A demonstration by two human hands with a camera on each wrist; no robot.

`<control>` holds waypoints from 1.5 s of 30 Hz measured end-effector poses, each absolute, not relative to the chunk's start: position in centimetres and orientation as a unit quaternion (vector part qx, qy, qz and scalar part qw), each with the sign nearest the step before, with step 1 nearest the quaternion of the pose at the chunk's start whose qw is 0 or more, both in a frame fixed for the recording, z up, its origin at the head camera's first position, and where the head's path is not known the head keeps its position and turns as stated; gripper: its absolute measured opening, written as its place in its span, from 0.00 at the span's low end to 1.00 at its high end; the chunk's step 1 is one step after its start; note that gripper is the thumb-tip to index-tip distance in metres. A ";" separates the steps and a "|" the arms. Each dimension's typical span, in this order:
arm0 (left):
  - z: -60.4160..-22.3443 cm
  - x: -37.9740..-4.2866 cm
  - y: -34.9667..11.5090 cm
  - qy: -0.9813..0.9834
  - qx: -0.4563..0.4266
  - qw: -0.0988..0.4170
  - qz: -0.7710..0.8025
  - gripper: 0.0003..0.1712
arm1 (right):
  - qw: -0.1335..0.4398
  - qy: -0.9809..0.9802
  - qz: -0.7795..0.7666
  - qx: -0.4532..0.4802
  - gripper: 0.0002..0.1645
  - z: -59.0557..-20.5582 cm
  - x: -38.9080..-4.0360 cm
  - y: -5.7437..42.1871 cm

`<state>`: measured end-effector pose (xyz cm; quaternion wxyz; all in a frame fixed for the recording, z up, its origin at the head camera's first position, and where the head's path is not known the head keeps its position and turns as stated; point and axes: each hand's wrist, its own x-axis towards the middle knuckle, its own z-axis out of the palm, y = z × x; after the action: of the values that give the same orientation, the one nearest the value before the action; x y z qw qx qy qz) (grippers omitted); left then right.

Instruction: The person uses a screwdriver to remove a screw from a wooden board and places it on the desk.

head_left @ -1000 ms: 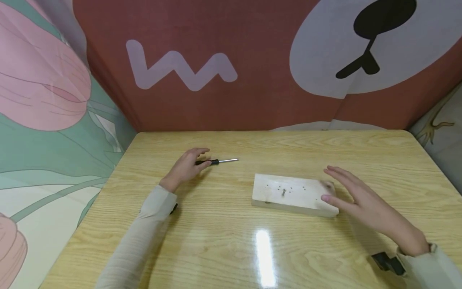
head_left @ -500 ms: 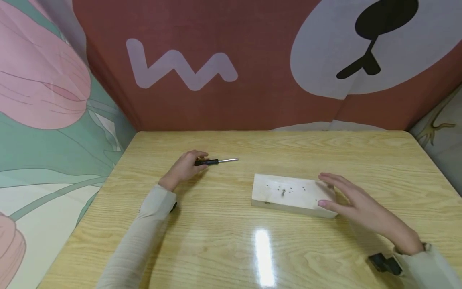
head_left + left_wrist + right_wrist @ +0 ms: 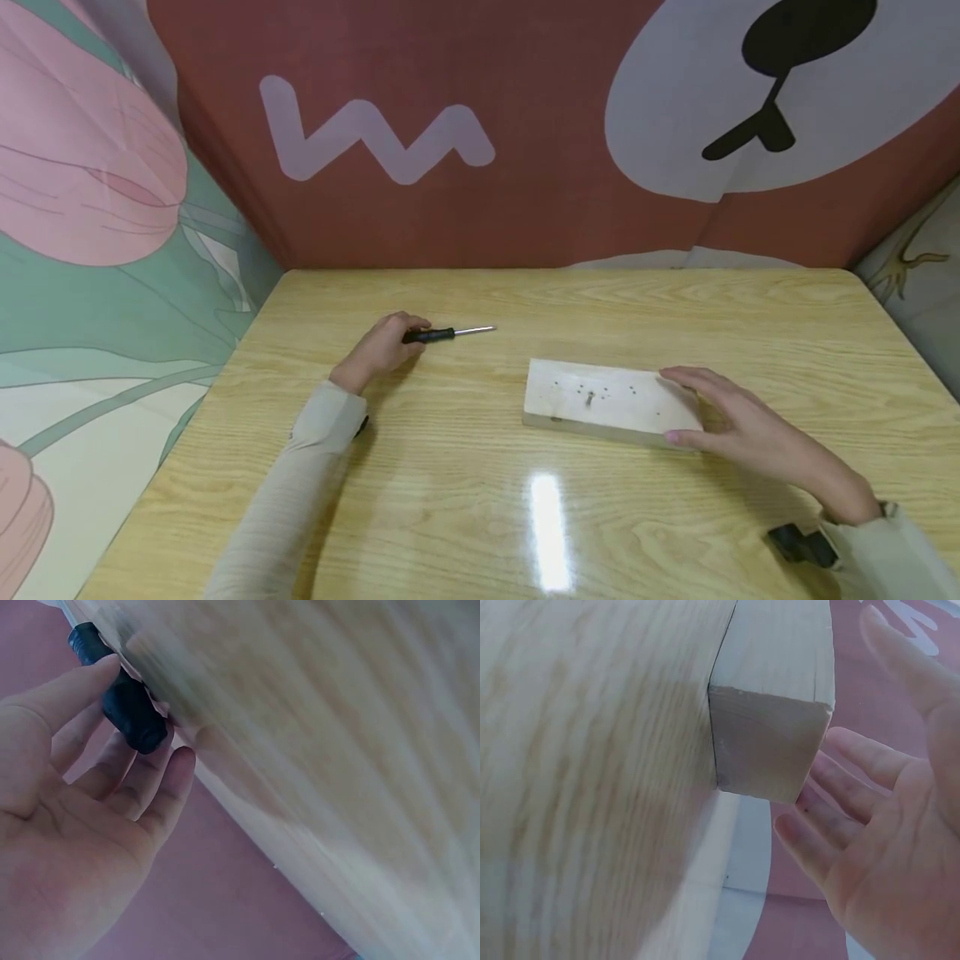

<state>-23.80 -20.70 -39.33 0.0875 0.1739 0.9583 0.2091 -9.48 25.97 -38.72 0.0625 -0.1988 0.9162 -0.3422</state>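
A screwdriver (image 3: 442,334) with a black handle and a bare metal shaft lies at the left part of the table, its tip toward the right. My left hand (image 3: 382,350) holds its handle (image 3: 131,709) between the thumb and the fingers, as the left wrist view shows. A pale wooden block (image 3: 592,400) lies right of the middle, with several small holes and a screw (image 3: 590,399) in its top. Around the block's right end, my right hand (image 3: 738,417) spreads its thumb and fingers. In the right wrist view the thumb stands apart from the block's end face (image 3: 769,742).
The wood-grain table (image 3: 450,500) has a bright light reflection near its front. Behind it hangs a red printed cloth (image 3: 450,217), and a floral cloth (image 3: 112,317) hangs on the left. A black strap device (image 3: 802,546) sits at the right wrist.
My left thumb has closed in on the screwdriver handle. My right hand has moved left and lower, and its fingers now reach the block's right end. The block has stayed in place.
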 end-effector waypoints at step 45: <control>-39.0 -23.7 -21.0 0.951 0.154 0.040 0.265 0.15 | 0.004 0.915 -0.329 -0.231 0.37 -40.2 -9.9 26.4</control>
<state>-23.70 -20.96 -39.04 0.0402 0.1545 0.9509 0.2650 -9.94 26.36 -40.16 0.0044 -0.2309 0.9155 -0.3295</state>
